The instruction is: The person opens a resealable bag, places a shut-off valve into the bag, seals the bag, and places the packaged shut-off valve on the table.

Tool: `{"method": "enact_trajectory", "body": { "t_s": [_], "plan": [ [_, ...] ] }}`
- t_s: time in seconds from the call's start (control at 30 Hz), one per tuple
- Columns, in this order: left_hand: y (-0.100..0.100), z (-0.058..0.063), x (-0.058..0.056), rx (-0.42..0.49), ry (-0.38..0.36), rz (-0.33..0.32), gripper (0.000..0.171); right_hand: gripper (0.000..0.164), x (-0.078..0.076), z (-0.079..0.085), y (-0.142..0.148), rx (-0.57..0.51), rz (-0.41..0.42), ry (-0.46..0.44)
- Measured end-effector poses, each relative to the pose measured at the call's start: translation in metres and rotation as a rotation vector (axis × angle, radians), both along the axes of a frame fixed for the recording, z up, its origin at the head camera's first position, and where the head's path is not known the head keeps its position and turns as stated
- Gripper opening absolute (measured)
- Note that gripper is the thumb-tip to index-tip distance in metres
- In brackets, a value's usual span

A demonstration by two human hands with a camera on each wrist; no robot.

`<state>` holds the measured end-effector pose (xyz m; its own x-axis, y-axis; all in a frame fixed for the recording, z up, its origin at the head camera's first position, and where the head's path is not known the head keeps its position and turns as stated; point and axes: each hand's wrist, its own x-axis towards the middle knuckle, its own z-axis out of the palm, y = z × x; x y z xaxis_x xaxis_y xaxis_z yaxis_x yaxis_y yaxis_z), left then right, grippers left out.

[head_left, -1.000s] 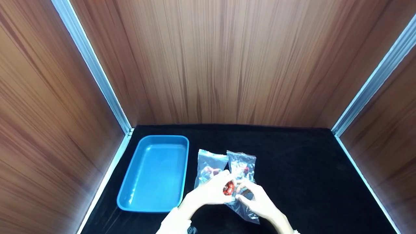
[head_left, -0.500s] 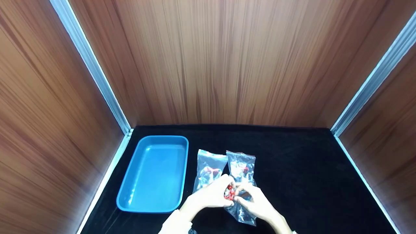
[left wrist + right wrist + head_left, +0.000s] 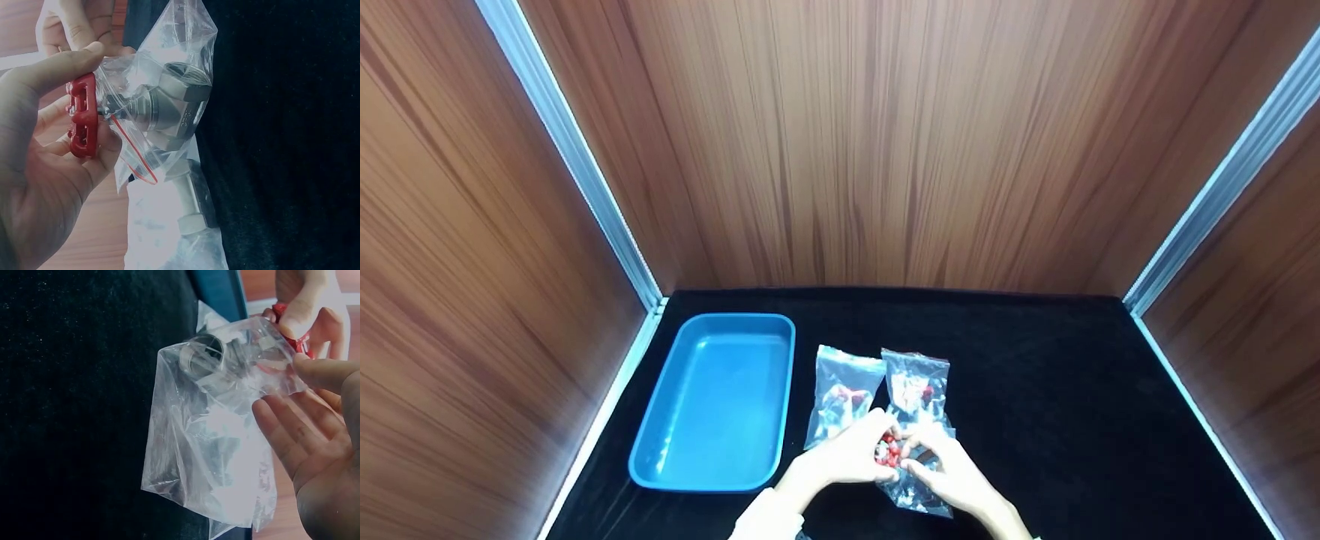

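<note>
Closest to me, my left hand (image 3: 39, 169) now has thumb and fingers pinched on the red handwheel (image 3: 83, 115) of a metal valve (image 3: 163, 104), which has come partly out past the red-lined mouth of its clear bag (image 3: 214, 439); a second ago the red part sat lower in the plastic and more of it was covered. My right hand (image 3: 315, 439) pinches the edge of that same bag between thumb and fingertips, palm turned toward its wrist camera, so both hands meet over the one bag, lifted just off the black cloth (image 3: 1035, 390). I read this as the valve being drawn out of the bag, with its body not yet free of the plastic. From the head view, the hands have drifted slightly toward me since then, and the held bag has bunched shorter. Just beyond them two more clear bags (image 3: 844, 386) lie side by side on the cloth where they were, each showing red and metal parts. Further left, the blue tray (image 3: 660, 469) has not moved.
</note>
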<state>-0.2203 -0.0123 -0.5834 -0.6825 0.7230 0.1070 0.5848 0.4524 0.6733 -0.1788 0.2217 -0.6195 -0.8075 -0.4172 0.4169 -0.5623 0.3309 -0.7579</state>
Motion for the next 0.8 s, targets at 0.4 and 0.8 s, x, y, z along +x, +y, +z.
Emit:
{"method": "enact_trajectory", "body": {
  "t_s": [0.4, 0.8],
  "plan": [
    [-0.0044, -0.0020, -0.0016, 0.051, -0.085, 0.019, 0.024, 0.017, 0.0038, -0.0035, -0.0023, 0.053, -0.027, 0.005],
    [-0.0057, 0.0047, -0.0066, 0.051, -0.130, 0.097, 0.021, 0.023, 0.0047, -0.0069, -0.0081, 0.108, -0.127, 0.166]
  ]
}}
